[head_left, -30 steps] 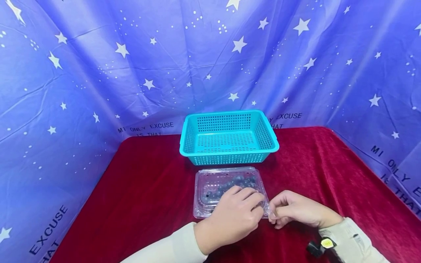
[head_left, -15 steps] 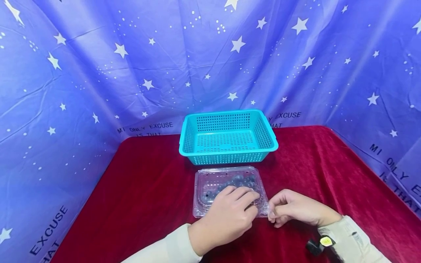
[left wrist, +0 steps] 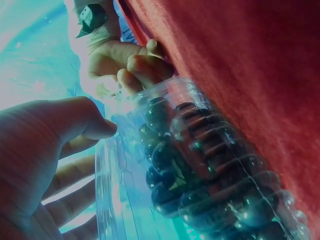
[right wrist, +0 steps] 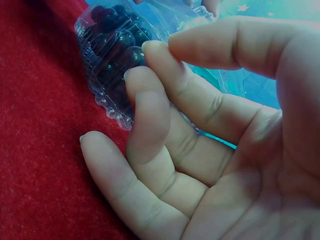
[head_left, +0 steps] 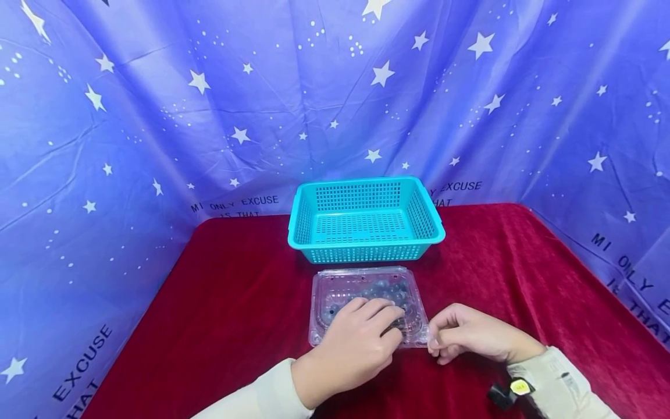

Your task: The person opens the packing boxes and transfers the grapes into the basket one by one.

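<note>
A clear plastic clamshell box [head_left: 320,291] lies on the red cloth, its lid down. Dark round fruits [head_left: 384,287] show through the plastic, heaped toward the right. Over the near part of the lid lies my left hand [head_left: 356,346], covering some of the box. In the left wrist view, the left thumb [left wrist: 82,117] is by the box's edge, the other fingers spread below it. My right hand [head_left: 471,333] pinches the near right corner of the box. In the right wrist view, the right thumb [right wrist: 215,42] and index finger meet at the plastic.
Just behind the box stands a turquoise slotted basket [head_left: 366,254] with nothing in it. Red velvet cloth [head_left: 235,302] covers the table. A purple star-printed curtain [head_left: 298,87] hangs at the back and both sides.
My left hand has slid left along the front of the lid, uncovering more of the right part. The right hand has stayed at the corner, and the box has not moved.
</note>
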Motion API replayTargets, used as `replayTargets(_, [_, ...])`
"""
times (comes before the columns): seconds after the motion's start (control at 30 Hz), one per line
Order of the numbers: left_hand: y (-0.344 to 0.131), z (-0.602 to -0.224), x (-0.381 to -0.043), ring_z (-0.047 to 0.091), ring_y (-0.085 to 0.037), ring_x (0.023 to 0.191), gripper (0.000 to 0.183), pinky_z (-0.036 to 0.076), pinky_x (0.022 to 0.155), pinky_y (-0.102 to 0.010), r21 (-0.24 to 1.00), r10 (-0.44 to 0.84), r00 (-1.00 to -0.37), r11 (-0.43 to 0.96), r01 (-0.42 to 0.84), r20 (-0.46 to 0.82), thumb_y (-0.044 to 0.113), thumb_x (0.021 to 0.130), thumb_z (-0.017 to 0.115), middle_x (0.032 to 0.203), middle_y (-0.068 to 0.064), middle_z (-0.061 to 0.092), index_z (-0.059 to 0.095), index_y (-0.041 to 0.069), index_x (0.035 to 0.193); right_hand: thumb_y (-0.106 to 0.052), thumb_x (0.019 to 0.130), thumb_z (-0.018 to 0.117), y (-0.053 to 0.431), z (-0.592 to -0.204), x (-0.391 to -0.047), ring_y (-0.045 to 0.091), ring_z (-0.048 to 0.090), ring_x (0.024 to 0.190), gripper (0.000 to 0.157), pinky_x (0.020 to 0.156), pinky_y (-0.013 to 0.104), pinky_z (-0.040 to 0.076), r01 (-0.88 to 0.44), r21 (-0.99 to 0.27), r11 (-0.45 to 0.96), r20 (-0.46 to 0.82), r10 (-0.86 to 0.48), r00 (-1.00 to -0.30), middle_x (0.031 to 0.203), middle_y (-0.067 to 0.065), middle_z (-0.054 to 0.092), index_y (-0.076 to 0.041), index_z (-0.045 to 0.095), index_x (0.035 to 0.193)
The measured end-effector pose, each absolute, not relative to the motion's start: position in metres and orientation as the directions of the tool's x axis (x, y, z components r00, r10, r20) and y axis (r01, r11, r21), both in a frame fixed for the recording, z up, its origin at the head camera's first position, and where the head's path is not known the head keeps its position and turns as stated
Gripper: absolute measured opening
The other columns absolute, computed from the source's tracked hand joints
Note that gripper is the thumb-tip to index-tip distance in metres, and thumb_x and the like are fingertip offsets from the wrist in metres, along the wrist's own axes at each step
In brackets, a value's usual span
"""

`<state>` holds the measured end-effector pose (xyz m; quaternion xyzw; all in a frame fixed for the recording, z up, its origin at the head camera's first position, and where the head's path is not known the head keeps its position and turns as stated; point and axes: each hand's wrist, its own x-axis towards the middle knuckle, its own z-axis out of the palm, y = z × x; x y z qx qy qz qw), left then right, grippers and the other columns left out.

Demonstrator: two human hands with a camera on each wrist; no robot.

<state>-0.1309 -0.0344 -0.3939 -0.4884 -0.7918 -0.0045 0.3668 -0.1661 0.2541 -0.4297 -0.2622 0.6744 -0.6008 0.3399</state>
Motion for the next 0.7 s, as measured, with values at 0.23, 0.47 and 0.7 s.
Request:
replayTargets(0.23, [-0.041, -0.396, -0.131, 0.065, -0.017, 0.119, 0.008, 0.054, 0.088, -0.031, -0.350, 0.781, -0.265, 0.518, 0.781, 0.565, 0.025, 0.088, 0.067, 0.124, 0.001, 0.072, 0.074, 0.022, 0.089, 0.000, 0.097, 0.055, 0.255, -0.430, -0.166, 0.014, 0.071, 0.077, 0.021, 0.077, 0.042, 0.065, 0.068, -0.988, 0.136, -0.149, -0.766, -0.625, 0.085, 0.003, 0.073, 0.018, 0.062, 0.092])
replayTargets(0.47, [-0.048, -0.395, -0.130, 0.066, -0.018, 0.115, 0.006, 0.054, 0.085, -0.031, -0.335, 0.768, -0.265, 0.525, 0.782, 0.583, 0.023, 0.087, 0.066, 0.121, 0.002, 0.072, 0.072, 0.020, 0.085, 0.000, 0.097, 0.055, 0.255, -0.430, -0.166, 0.014, 0.071, 0.078, 0.022, 0.078, 0.040, 0.064, 0.084, -0.986, 0.146, -0.166, -0.762, -0.627, 0.085, 0.002, 0.073, 0.020, 0.061, 0.093])
replayTargets(0.7, [-0.054, -0.393, -0.129, 0.066, -0.018, 0.116, 0.006, 0.054, 0.087, -0.031, -0.315, 0.768, -0.293, 0.533, 0.785, 0.570, 0.025, 0.087, 0.068, 0.122, 0.001, 0.072, 0.073, 0.021, 0.086, -0.001, 0.096, 0.056, 0.254, -0.430, -0.166, 0.015, 0.072, 0.078, 0.021, 0.078, 0.041, 0.064, 0.082, -0.984, 0.158, -0.174, -0.753, -0.634, 0.085, 0.002, 0.073, 0.019, 0.063, 0.094])
